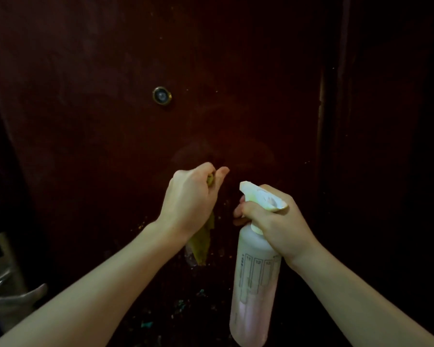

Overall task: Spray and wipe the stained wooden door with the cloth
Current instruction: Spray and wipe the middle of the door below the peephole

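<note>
The left hand (191,196) is bunched round a yellow cloth (203,242), fingers curled tight on its upper part against the door (110,121), thumb stretched forward; the loose tail hangs limp below the wrist, so it looks soft and light, best gathered in a wad under the palm for pressure. The right hand (271,221) grips the neck of the spray bottle (254,284), fingers wrapped near the trigger, nozzle aimed at the door just beside the cloth; the bottle seems a thin, pale plastic, partly full perhaps, though the dim light makes the level hard to judge; wet plastic may slip, so the neck is the sure hold. Specks and smears dot the door's lower part; a peephole (162,95) sits above.
</note>
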The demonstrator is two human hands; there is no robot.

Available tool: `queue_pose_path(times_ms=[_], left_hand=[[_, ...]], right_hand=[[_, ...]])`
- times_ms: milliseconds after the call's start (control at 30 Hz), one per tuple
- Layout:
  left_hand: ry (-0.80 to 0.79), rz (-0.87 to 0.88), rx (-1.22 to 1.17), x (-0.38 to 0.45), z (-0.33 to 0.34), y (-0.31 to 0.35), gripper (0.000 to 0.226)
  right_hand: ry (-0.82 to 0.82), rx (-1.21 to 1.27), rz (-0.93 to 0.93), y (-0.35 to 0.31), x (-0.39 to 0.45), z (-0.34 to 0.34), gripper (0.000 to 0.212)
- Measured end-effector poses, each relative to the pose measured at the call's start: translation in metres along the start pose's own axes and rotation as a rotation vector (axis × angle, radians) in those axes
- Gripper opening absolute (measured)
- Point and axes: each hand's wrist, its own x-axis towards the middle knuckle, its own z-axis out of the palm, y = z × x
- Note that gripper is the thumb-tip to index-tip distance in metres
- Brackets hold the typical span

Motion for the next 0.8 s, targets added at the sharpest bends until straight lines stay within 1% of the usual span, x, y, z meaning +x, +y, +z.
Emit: queue_pose_path(times_ms=[67,133,200,233,267,300,367,400,433,467,533,600,667,700,733,800], left_hand=[[-0.001,-0.07,0.047,-0.011,-0.008,-0.009,0.047],[0.011,-0.164,0.058,-0.023,-0.018,-0.019,0.046],[-0.014,-0.254,0.033,-0.033,-0.03,-0.029,0.035],[-0.049,-0.294,0.025,-0.036,-0.037,-0.032,0.025],[-0.102,-0.323,0.041,-0.04,-0.043,-0.036,0.021],[-0.163,-0.347,0.076,-0.044,-0.05,-0.039,0.033],[-0.232,-0.38,0.121,-0.053,-0.062,-0.047,0.065],[-0.23,-0.402,0.136,-0.057,-0.069,-0.052,0.073],[-0.215,-0.428,0.159,-0.061,-0.076,-0.056,0.074],[-0.191,-0.457,0.195,-0.065,-0.082,-0.061,0.07],[-0.145,-0.488,0.253,-0.073,-0.095,-0.072,0.048],[-0.094,-0.5,0.239,-0.081,-0.108,-0.08,0.024],[-0.06,-0.547,0.196,-0.086,-0.12,-0.09,0.012],[-0.048,-0.618,0.161,-0.087,-0.125,-0.095,0.011],[-0.022,-0.728,0.09,-0.088,-0.129,-0.101,0.01],[0.069,-1.009,-0.217,-0.087,-0.137,-0.11,0.012]], right_hand=[[-0.042,-0.021,0.011,0.003,-0.002,0.013,0.004],[-0.08,-0.057,0.023,0.008,-0.003,0.027,0.005],[-0.112,-0.072,0.046,0.015,-0.004,0.042,0.007],[-0.13,-0.074,0.059,0.019,-0.005,0.05,0.007],[-0.149,-0.073,0.068,0.022,-0.005,0.059,0.007],[-0.165,-0.072,0.076,0.024,-0.006,0.067,0.007],[-0.189,-0.076,0.09,0.027,-0.008,0.085,0.006],[-0.199,-0.079,0.097,0.029,-0.009,0.093,0.006],[-0.207,-0.079,0.104,0.03,-0.01,0.101,0.006],[-0.215,-0.077,0.112,0.032,-0.012,0.109,0.006],[-0.227,-0.067,0.119,0.035,-0.014,0.124,0.01],[-0.236,-0.084,0.124,0.038,-0.017,0.136,0.012],[-0.24,-0.111,0.129,0.043,-0.018,0.148,0.008],[-0.238,-0.122,0.13,0.046,-0.019,0.154,0.006],[-0.233,-0.132,0.129,0.048,-0.02,0.159,0.005],[-0.225,-0.158,0.127,0.052,-0.022,0.169,0.004]])
